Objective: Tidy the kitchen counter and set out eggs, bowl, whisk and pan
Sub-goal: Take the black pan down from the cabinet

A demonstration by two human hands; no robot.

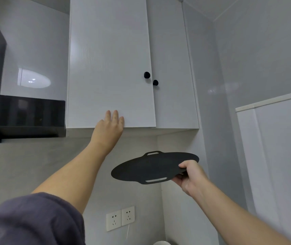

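- Left hand (112,122): fingers straight, pressed flat against the lower edge of the white wall cabinet door (109,68).
- Right hand (189,175): fingers pinch the rim of the flat black round mat with slotted handles (148,167), held level below the cabinet.

At the bottom edge we see only the top of a white rounded thing (160,243), too little to identify. The black range hood (22,114) runs off the left edge. The black flat mat (150,167) hides part of the fingers of the right hand (191,175).
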